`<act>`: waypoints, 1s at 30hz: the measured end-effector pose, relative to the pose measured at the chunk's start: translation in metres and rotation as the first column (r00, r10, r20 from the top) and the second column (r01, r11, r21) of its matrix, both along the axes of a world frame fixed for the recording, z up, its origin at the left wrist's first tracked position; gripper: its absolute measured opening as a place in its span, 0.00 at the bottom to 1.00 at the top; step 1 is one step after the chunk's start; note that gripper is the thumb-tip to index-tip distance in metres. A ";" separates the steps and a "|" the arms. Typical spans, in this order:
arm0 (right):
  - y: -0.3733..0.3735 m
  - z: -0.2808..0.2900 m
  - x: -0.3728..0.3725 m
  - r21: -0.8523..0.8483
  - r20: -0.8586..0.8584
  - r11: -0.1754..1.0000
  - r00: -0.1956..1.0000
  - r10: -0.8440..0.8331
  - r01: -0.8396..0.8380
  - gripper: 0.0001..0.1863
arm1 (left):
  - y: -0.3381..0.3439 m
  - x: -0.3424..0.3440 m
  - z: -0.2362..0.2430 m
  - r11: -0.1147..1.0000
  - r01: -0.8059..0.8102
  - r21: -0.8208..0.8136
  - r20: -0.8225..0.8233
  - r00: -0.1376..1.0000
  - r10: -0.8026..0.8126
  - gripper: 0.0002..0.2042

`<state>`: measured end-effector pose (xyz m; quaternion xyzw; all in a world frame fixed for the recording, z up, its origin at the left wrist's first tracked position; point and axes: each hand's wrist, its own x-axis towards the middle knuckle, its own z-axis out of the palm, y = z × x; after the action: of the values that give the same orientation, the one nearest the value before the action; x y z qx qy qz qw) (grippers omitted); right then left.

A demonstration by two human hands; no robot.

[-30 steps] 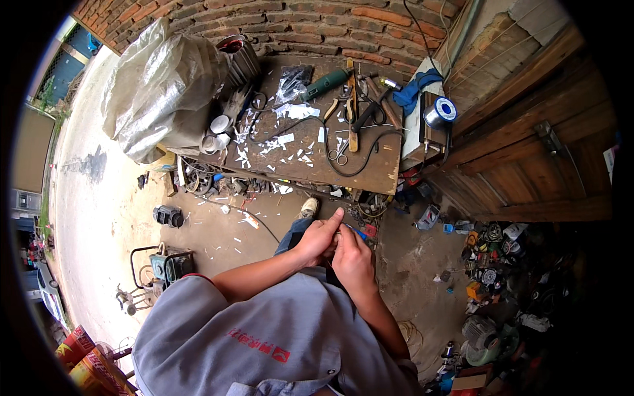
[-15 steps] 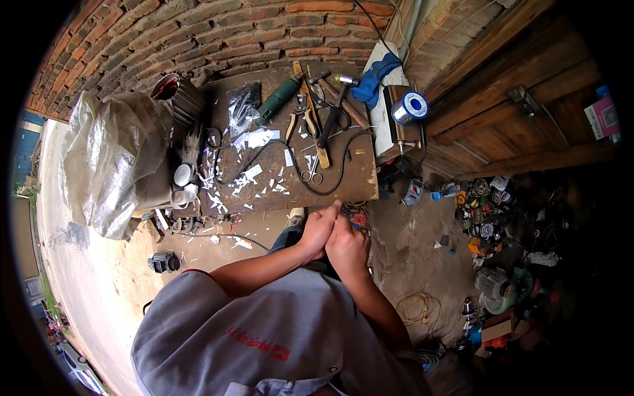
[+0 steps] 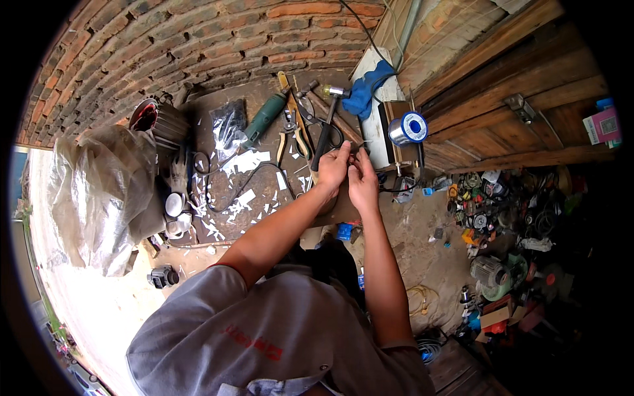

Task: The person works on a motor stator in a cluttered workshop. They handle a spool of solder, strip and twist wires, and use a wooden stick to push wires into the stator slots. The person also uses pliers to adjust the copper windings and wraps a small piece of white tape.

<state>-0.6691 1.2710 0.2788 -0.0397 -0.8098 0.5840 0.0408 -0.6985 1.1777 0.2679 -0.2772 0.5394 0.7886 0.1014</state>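
The left hand and right hand were half curled, hold too hidden to tell; keeping steady seemed best near the long black tool handle on the brown counter

Left hand and right hand, close together at the counter's right end; whatever lies between the fingers is indistinct. Leftward: white scraps, green cylindrical tool. Rightward: blue-rimmed spool.
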 end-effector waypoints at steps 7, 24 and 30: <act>0.002 -0.013 -0.007 0.524 0.278 0.824 0.958 0.072 -0.214 0.11 | -0.029 -0.013 -0.015 0.761 0.082 -0.643 0.160 0.987 0.028 0.30; -0.002 -0.030 -0.028 0.175 -0.046 0.968 0.981 0.188 -0.177 0.12 | -0.037 0.022 0.019 0.956 -0.045 -0.290 -0.074 0.997 0.024 0.28; 0.029 -0.046 -0.001 -0.032 0.203 0.964 0.942 0.266 -0.265 0.10 | -0.066 0.123 0.057 0.952 0.129 -0.277 -0.085 0.984 -0.158 0.25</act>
<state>-0.6704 1.3004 0.2323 0.0094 -0.8062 0.5787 -0.1223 -0.5750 1.1120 0.3252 -0.2061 0.6655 0.7116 0.0908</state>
